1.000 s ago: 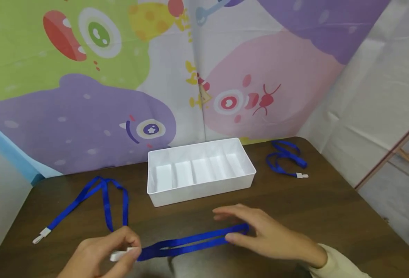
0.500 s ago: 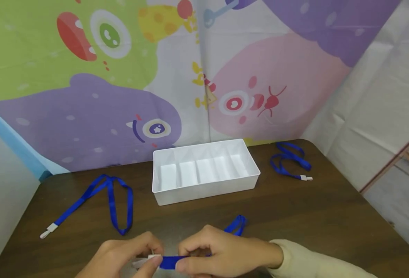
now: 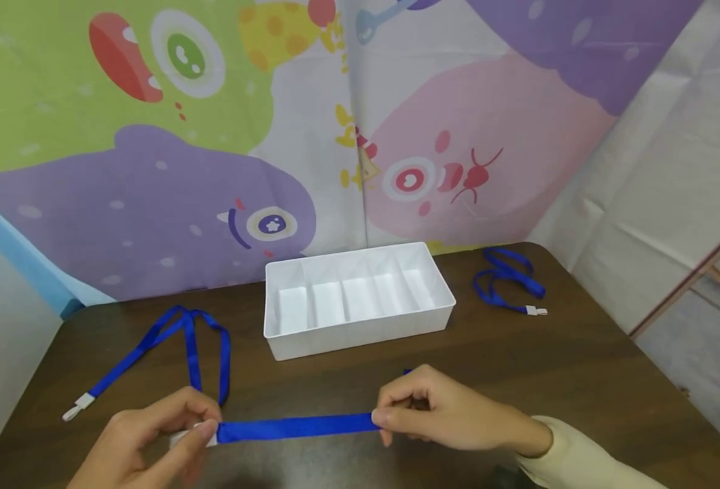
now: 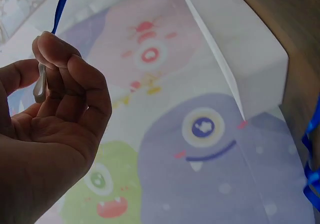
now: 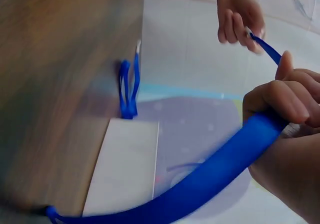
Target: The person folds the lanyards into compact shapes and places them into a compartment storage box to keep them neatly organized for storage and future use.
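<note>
A blue lanyard [image 3: 295, 428] is stretched nearly level between the two hands, over the front part of the table. My left hand [image 3: 146, 445] pinches its white clip end between thumb and fingers; the clip [image 4: 40, 86] pokes out below the fingertips in the left wrist view. The strap is pinched by my right hand [image 3: 458, 411] between thumb and forefinger. Beyond that grip, the rest of the strap [image 5: 215, 184] hangs down in the right wrist view, mostly hidden behind the hand in the head view.
A white box [image 3: 360, 333] with several compartments stands at the back middle, against a cartoon-printed cloth [image 3: 213, 197]. Another blue lanyard [image 3: 191, 346] lies spread on the dark table [image 3: 348, 380] at left, and one more [image 3: 507, 275] lies loosely looped at the back right.
The right hand came in from the right, closed on the strap near the clip, then slid back rightward along it. The left hand moved right, then back left; the strap between them is now taut.
</note>
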A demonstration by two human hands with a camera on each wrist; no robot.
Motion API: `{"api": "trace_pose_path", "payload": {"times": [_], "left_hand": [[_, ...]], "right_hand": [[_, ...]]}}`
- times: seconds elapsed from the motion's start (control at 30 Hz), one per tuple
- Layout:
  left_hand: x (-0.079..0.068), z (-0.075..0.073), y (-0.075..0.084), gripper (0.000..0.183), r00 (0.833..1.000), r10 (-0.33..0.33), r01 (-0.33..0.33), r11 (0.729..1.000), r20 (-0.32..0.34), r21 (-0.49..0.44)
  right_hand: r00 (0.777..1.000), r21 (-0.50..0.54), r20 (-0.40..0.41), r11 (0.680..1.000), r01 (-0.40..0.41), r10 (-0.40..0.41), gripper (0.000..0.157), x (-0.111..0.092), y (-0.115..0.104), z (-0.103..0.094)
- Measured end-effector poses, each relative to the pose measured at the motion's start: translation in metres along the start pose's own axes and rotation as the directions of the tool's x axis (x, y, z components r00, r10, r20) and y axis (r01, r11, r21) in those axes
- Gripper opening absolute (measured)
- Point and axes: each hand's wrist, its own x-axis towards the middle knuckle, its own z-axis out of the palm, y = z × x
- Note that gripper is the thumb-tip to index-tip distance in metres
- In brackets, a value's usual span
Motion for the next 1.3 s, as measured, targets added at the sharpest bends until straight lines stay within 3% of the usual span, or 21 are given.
{"api": "trace_pose_path", "payload": {"times": [0.1, 0.27, 0.4, 0.5, 0.83, 0.9, 0.97, 1.03, 1.07, 1.1, 1.13, 1.2, 1.27, 1.3], "left_hand": [[-0.003, -0.007, -0.004, 0.036, 1.000, -0.019, 0.019, 1.000, -0.010, 0.012], [-0.008, -0.020, -0.011, 0.028, 0.993, -0.120, 0.121, 0.992, -0.011, 0.048], [-0.015, -0.031, -0.021, 0.016, 0.965, -0.259, 0.261, 0.963, -0.035, 0.063], [-0.019, -0.036, -0.026, 0.012, 0.945, -0.324, 0.328, 0.941, -0.053, 0.084], [-0.031, -0.055, -0.046, 0.011, 0.911, -0.401, 0.410, 0.904, -0.094, 0.119], [-0.032, -0.057, -0.047, 0.014, 0.909, -0.397, 0.411, 0.904, -0.124, 0.115], [-0.033, -0.060, -0.046, 0.023, 0.923, -0.355, 0.366, 0.929, -0.147, 0.053], [-0.034, -0.062, -0.047, 0.033, 0.943, -0.290, 0.278, 0.956, -0.163, -0.094], [-0.035, -0.062, -0.049, 0.037, 0.960, -0.226, 0.189, 0.959, -0.167, -0.211], [-0.035, -0.064, -0.053, 0.039, 0.974, -0.156, 0.092, 0.935, -0.167, -0.341], [-0.036, -0.065, -0.057, 0.040, 0.982, -0.093, 0.006, 0.883, -0.164, -0.468], [-0.037, -0.067, -0.065, 0.042, 0.987, 0.026, -0.130, 0.728, -0.161, -0.673], [-0.038, -0.070, -0.071, 0.046, 0.980, 0.131, -0.198, 0.568, -0.150, -0.799], [-0.038, -0.071, -0.072, 0.048, 0.977, 0.156, -0.208, 0.517, -0.147, -0.830]], "right_hand": [[1.000, -0.059, -0.027, 0.998, -0.013, 0.011, 0.024, -0.008, 0.000, -0.008], [0.997, -0.103, -0.067, 0.993, -0.049, 0.042, 0.025, -0.019, 0.002, -0.021], [0.989, -0.126, -0.118, 0.987, -0.103, 0.088, 0.025, -0.032, 0.003, -0.031], [0.984, -0.149, -0.139, 0.980, -0.135, 0.114, 0.026, -0.041, 0.003, -0.038], [0.978, -0.203, -0.152, 0.964, -0.173, 0.143, 0.027, -0.067, 0.006, -0.059], [0.979, -0.211, -0.145, 0.962, -0.171, 0.142, 0.028, -0.071, 0.006, -0.063], [0.982, -0.216, -0.132, 0.963, -0.164, 0.138, 0.028, -0.074, 0.008, -0.066], [0.983, -0.213, -0.119, 0.963, -0.162, 0.139, 0.028, -0.077, 0.010, -0.068], [0.985, -0.203, -0.110, 0.967, -0.154, 0.133, 0.028, -0.078, 0.011, -0.070], [0.985, -0.190, -0.105, 0.970, -0.152, 0.134, 0.028, -0.080, 0.012, -0.071], [0.985, -0.169, -0.102, 0.973, -0.156, 0.140, 0.028, -0.081, 0.013, -0.072], [0.982, -0.123, -0.100, 0.978, -0.170, 0.158, 0.028, -0.085, 0.015, -0.075], [0.981, -0.097, -0.099, 0.980, -0.176, 0.167, 0.028, -0.087, 0.017, -0.078], [0.980, -0.096, -0.099, 0.979, -0.180, 0.170, 0.028, -0.088, 0.018, -0.079]]}}
